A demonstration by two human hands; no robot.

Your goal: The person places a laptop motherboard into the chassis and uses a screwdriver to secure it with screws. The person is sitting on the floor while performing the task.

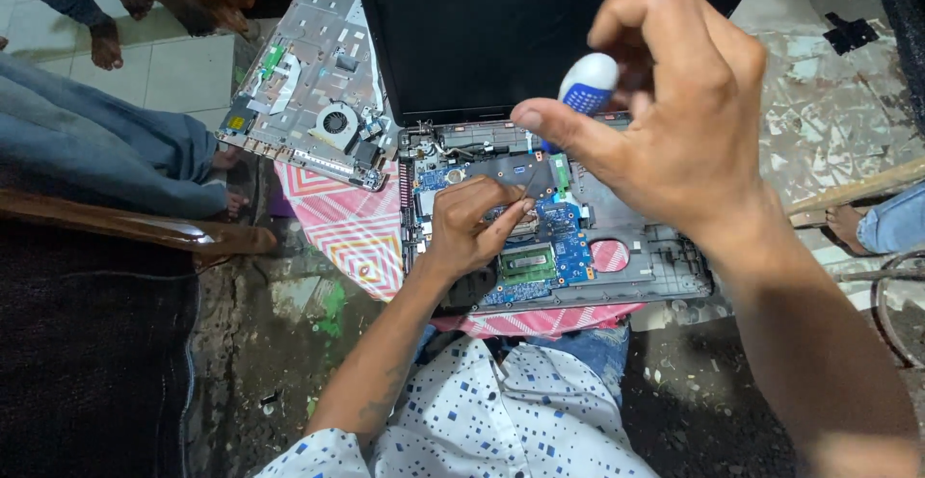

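- Worn, stained concrete floor (289, 314) fills the lower part of the view, with pale tiles at 10 o'clock and a patch of crinkled, patterned sheeting (829, 121) at 2 o'clock.
- Over the person's lap lies a pink cloth with zigzag squares (352, 237), and on it rests an opened laptop base (655, 256), its dark screen (501, 25) standing up toward 12 o'clock.
- Inside the base, at the centre, the blue circuit board (568, 247) lies bare, with a green memory stick (527, 264) toward 6 o'clock of it.
- At 11 o'clock of the base, a removed grey cover with a small round fan (335, 121) lies partly on the cloth.
- Left hand (472, 227) rests on the board, fingers curled and pressed together around the thin tip of a screwdriver.
- Right hand (674, 102), raised close to the camera at 1 o'clock, pinches the white-and-blue screwdriver handle (586, 83) between thumb and fingers; the shaft runs down to the left hand's grip.
- Other people's jeans and bare feet show at 9 and 3 o'clock, beside a dark wooden rail (125, 227).
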